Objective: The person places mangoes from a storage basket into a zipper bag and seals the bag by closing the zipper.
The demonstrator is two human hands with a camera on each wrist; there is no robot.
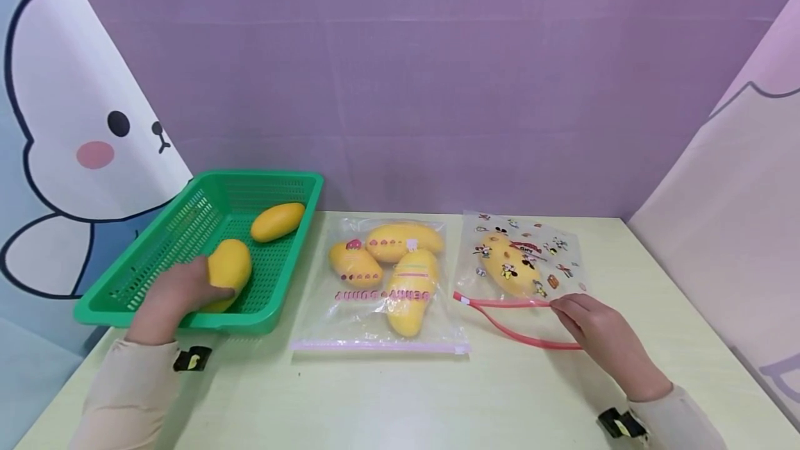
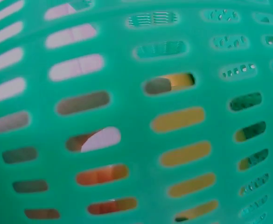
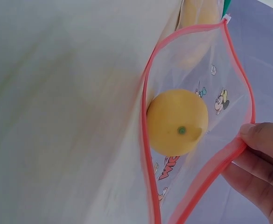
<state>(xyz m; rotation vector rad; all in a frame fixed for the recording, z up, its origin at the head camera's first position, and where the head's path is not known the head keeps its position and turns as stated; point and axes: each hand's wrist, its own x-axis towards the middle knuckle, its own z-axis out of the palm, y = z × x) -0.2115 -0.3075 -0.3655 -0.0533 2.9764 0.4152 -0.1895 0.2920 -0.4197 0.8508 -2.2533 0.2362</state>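
Observation:
My left hand [image 1: 184, 287] grips a yellow mango [image 1: 230, 271] inside the green basket [image 1: 284, 290]. Another mango [image 1: 278, 221] lies near the basket's far right corner. In the left wrist view the perforated basket wall [image 2: 127, 121] covers most of the hand and fruit. At the right, my right hand [image 1: 596, 332] pinches the red rim of a clear, cartoon-printed zip bag [image 1: 556, 262], whose mouth gapes. One mango [image 3: 177, 122] sits inside that bag, its stem end facing the opening in the right wrist view.
Between basket and printed bag lies a clear zip bag with a lilac slider edge [image 1: 381, 346], holding 3 mangoes [image 1: 409, 297]. Everything stands on a pale table [image 1: 350, 401]. A purple cloth [image 1: 437, 89] hangs behind, with cartoon panels at both sides.

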